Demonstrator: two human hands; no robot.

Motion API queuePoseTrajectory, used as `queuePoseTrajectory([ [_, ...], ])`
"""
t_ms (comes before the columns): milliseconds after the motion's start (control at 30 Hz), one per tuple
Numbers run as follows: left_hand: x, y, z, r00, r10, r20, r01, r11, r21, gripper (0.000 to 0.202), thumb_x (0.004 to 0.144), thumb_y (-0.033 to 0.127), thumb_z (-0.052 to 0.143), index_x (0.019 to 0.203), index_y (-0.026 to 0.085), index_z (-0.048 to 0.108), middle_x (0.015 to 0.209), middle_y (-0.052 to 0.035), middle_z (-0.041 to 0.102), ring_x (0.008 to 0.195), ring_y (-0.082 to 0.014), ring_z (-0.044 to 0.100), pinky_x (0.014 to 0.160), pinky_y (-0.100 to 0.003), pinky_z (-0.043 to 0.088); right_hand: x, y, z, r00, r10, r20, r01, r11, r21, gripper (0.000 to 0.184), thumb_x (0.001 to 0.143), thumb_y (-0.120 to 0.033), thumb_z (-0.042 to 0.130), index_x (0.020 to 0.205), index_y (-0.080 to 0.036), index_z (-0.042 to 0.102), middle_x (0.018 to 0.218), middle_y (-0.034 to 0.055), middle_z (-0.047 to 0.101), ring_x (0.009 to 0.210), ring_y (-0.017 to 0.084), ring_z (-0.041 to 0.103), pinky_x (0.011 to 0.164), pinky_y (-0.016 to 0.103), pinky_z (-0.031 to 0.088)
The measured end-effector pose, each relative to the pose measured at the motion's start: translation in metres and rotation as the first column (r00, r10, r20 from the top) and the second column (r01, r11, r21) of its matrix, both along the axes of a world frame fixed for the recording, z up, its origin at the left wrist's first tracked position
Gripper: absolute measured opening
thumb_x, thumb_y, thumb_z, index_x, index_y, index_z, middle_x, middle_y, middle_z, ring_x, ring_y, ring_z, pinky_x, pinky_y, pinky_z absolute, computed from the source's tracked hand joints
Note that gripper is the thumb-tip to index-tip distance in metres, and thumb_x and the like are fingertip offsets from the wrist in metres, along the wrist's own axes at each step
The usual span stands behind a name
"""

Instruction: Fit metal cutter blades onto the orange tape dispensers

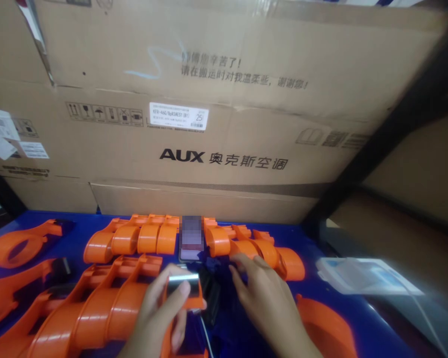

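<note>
My left hand (164,308) is closed around an orange tape dispenser (196,302) with a toothed metal blade (182,280) on a black part; my thumb presses on that part. My right hand (265,293) is reaching over small dark blue pieces (214,261), its fingers bent and apart, with nothing visible between them. Black pieces (211,298) lie between my two hands, partly hidden and blurred.
Several orange dispensers stand in a back row (125,239) and at the left front (93,311). A phone (191,238) stands in the back row. A clear plastic package (366,276) lies right on the blue surface (149,348). A large cardboard box (227,134) walls off the back.
</note>
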State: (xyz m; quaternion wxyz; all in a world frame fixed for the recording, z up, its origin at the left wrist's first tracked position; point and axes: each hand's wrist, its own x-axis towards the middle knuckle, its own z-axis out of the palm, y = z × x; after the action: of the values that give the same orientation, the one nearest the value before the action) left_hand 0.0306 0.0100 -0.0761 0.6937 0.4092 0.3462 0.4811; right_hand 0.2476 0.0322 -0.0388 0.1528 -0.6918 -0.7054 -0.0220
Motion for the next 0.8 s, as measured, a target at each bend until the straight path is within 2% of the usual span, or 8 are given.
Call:
queuePoseTrajectory([
  [200,0.003,-0.001,-0.004,0.998,0.037,-0.045,-0.036,0.999,0.034,0.032,0.094,0.053,0.063,0.100,0.021,0.059,0.038,0.0070,0.051,0.029,-0.0061,0.032,0.037,-0.016,0.030,0.001,0.000,0.000,1.000,0.013,0.027,-0.017,0.992,0.128,0.022,0.096,-0.027,0.055,0.111,-0.024,0.070,0.088,0.0075,0.075,0.082,0.029,0.074,0.057,0.032,0.051],
  [267,0.003,-0.001,-0.003,0.996,0.040,-0.079,-0.037,0.998,0.042,0.032,0.095,0.053,0.061,0.100,0.021,0.059,0.038,0.0072,0.051,0.030,-0.0056,0.029,0.037,-0.015,0.029,0.002,-0.001,0.002,0.999,0.030,-0.016,-0.027,0.985,0.169,0.021,0.096,-0.029,0.055,0.108,-0.024,0.071,0.089,0.0075,0.076,0.083,0.029,0.073,0.057,0.033,0.052],
  [333,0.003,-0.002,-0.002,0.994,0.032,-0.102,-0.026,0.998,0.060,0.033,0.095,0.053,0.061,0.100,0.021,0.059,0.038,0.0078,0.049,0.030,-0.0056,0.029,0.037,-0.016,0.028,0.000,-0.002,0.005,0.990,0.096,-0.103,-0.071,0.973,0.220,0.020,0.097,-0.029,0.054,0.104,-0.024,0.072,0.092,0.0070,0.077,0.084,0.028,0.072,0.063,0.036,0.055],
  [433,0.004,-0.003,0.001,0.993,0.023,-0.120,-0.014,0.997,0.077,0.034,0.095,0.054,0.059,0.100,0.021,0.059,0.036,0.0097,0.044,0.030,-0.0062,0.030,0.037,-0.016,0.027,-0.006,-0.010,0.013,0.905,0.312,-0.288,-0.221,0.925,0.308,0.019,0.099,-0.029,0.054,0.104,-0.024,0.072,0.093,0.0053,0.076,0.085,0.024,0.071,0.077,0.037,0.057],
  [500,0.004,-0.003,0.001,0.991,0.023,-0.128,-0.013,0.997,0.078,0.034,0.096,0.055,0.058,0.102,0.021,0.057,0.037,0.0101,0.044,0.030,-0.0063,0.030,0.037,-0.016,0.027,-0.013,-0.017,0.020,0.793,0.471,-0.388,-0.345,0.870,0.351,0.021,0.098,-0.027,0.056,0.113,-0.024,0.071,0.093,0.0042,0.074,0.084,0.021,0.070,0.079,0.035,0.058],
  [567,0.003,-0.004,0.001,0.992,0.019,-0.125,-0.010,0.998,0.067,0.035,0.096,0.055,0.058,0.106,0.022,0.056,0.038,0.0106,0.044,0.031,-0.0064,0.032,0.038,-0.016,0.027,-0.019,-0.024,0.027,0.694,0.586,-0.419,-0.486,0.810,0.329,0.029,0.096,-0.025,0.060,0.123,-0.026,0.068,0.100,0.0046,0.073,0.090,0.020,0.069,0.080,0.033,0.059],
  [667,0.003,-0.004,-0.001,0.993,0.010,-0.121,-0.006,0.999,0.037,0.040,0.094,0.056,0.061,0.117,0.023,0.052,0.039,0.0120,0.042,0.032,-0.0064,0.032,0.038,-0.015,0.026,-0.026,-0.030,0.032,0.651,0.645,-0.400,-0.617,0.757,0.218,0.036,0.094,-0.022,0.063,0.129,-0.029,0.068,0.116,0.0068,0.070,0.102,0.023,0.068,0.088,0.037,0.060],
  [800,0.002,-0.005,-0.003,0.993,0.022,-0.119,-0.018,0.999,0.030,0.049,0.091,0.055,0.067,0.124,0.027,0.045,0.044,0.0127,0.045,0.034,-0.0062,0.035,0.038,-0.013,0.027,-0.030,-0.029,0.027,0.644,0.644,-0.413,-0.608,0.759,0.235,0.035,0.096,-0.018,0.058,0.128,-0.029,0.069,0.111,0.0066,0.072,0.096,0.022,0.069,0.083,0.035,0.061],
])
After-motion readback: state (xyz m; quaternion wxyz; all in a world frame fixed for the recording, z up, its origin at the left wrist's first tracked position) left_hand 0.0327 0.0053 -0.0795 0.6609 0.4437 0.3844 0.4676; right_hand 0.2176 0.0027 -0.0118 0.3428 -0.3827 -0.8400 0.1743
